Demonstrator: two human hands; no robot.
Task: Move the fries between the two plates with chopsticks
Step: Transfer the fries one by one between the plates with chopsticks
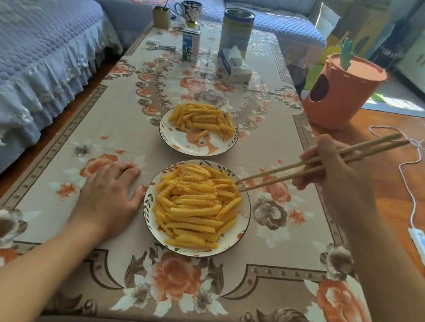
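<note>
Your right hand [334,171] grips the chopsticks [316,161], tips slightly apart at the near plate's [148,206] fries [194,205]; pinch one crinkle fry mid-length, left hand [111,190] resting flat.

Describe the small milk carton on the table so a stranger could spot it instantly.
Start at the tall cylindrical metal tin at the table's far end. Just left of it stands the small white-and-blue milk carton, upright, in front of the dark floral mug. Unlike the plain brown carton further back, it carries a blue label and black-and-white cow patches.
</note>
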